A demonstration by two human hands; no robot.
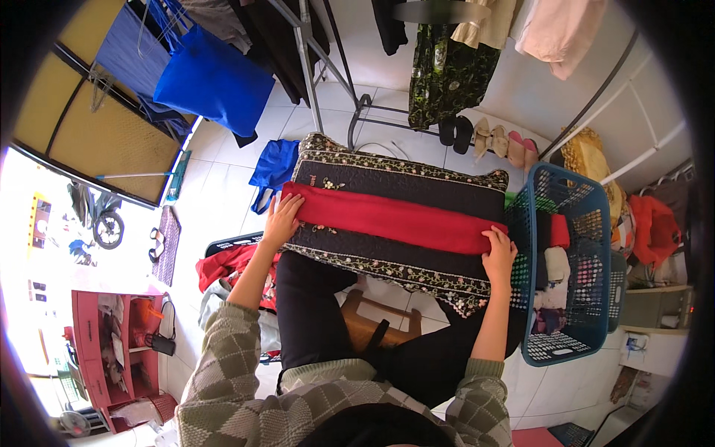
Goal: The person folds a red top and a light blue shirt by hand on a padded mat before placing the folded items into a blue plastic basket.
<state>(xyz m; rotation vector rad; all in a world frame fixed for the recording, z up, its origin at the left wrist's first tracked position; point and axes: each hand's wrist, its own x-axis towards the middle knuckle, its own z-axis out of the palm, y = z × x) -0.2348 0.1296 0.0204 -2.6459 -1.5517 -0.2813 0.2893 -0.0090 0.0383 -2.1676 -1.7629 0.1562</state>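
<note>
A long red cloth (385, 215), folded into a narrow strip, lies across a dark quilted surface with a floral border (391, 280) before me. My left hand (283, 219) rests on the cloth's left end, palm down, fingers spread a little. At the right end, my right hand (499, 250) touches the cloth with bent fingertips; whether it pinches the fabric cannot be told. A blue plastic laundry basket (600, 262) with folded clothes stands close to the right of the quilted surface. Red and grey clothes (240, 271) fill another basket by my left leg.
A blue cloth (275, 167) lies on the tiled floor beyond my left hand. Behind the quilted surface stands a metal clothes rack (357, 114) with hanging garments and several shoes. A blue bag (215, 84) hangs at upper left. A red cabinet (92, 346) stands at lower left.
</note>
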